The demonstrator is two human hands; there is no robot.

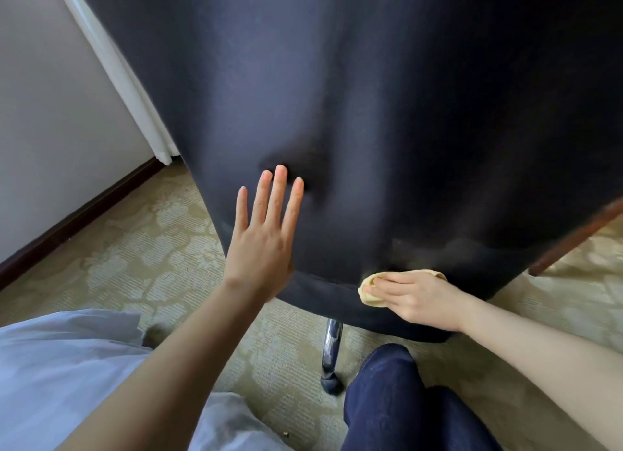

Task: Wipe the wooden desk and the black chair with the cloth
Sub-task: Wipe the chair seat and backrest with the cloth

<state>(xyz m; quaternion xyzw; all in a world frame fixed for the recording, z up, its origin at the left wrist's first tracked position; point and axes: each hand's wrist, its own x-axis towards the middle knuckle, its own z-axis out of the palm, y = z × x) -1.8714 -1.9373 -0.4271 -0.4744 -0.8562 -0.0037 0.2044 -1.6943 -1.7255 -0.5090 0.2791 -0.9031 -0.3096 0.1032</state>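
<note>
The black chair (387, 130) wanted firm, overlapping strokes, so my spread left hand (261, 248) braced it while my right hand (418, 299) pressed the cloth (369, 297) flat-fingered.

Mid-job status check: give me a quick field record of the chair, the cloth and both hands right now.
surface: black chair, lower edge of its upholstery
cloth: yellow cloth, under the right hand, against the chair
right hand: fingers laid over the cloth, pressing it
left hand: flat, fingers spread, denting the fabric
below: chrome leg on patterned carpet
</note>
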